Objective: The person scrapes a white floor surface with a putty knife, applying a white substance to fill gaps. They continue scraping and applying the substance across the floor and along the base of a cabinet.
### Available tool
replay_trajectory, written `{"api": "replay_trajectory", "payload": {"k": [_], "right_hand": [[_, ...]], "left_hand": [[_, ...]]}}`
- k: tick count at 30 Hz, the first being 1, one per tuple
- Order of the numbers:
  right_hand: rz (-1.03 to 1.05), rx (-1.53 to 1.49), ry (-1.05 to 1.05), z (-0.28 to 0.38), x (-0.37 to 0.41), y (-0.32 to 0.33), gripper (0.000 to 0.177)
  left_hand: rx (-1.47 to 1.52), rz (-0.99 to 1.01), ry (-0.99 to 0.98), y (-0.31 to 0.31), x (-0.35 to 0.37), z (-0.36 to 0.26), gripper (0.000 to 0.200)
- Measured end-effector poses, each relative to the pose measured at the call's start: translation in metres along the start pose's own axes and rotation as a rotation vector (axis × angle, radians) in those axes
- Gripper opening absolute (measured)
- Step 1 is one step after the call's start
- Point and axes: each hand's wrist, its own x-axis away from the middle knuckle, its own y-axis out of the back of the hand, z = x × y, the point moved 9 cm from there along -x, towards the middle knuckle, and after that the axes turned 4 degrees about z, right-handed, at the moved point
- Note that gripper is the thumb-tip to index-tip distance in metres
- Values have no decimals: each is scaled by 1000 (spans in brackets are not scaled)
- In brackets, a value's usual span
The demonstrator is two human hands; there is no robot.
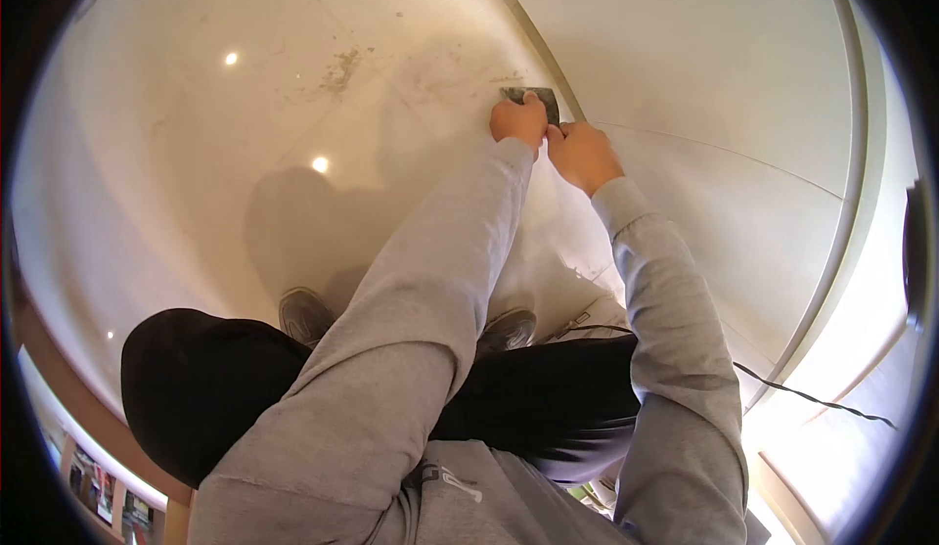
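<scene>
A dark, flat scraper lies against the pale tiled floor beside a long grey seam. My left hand is closed on its blade side, the thumb pressed on top. Close by on the right, my right hand is curled shut at the scraper's near end; the hand hides whatever handle there is. Brownish smudges mark the floor to the left of the hands.
A pale panel with a curved edge extends on the right. A thin black cord runs from beneath my right arm. My shoes and bent knees are below. Shelves with small items stand at the lower left.
</scene>
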Motion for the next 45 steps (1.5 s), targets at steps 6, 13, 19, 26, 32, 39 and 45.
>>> {"api": "replay_trajectory", "payload": {"k": [6, 13, 19, 26, 32, 39, 45], "right_hand": [[-33, 34, 61, 1, 3, -8, 44], [-151, -5, 162, -8, 5, -15, 43], [-5, -169, 15, -4, 2, -1, 41], [-29, -28, 17, 5, -7, 8, 41], [-169, 57, 69, 12, 20, 1, 40], [-208, 143, 132, 23, 3, 14, 36], [-213, 197, 168, 22, 19, 17, 34]], "left_hand": [[-182, -71, -113, 9, 8, 17, 58], [-132, -79, -69, 10, 18, 11, 56], [52, 93, 37, -7, 0, -4, 44], [41, 116, -30, 6, 8, -14, 50], [51, -16, 19, 17, 19, 4, 54], [267, 81, 138, 10, -1, -8, 47], [684, 217, 301, -6, 20, 27, 42]]}}
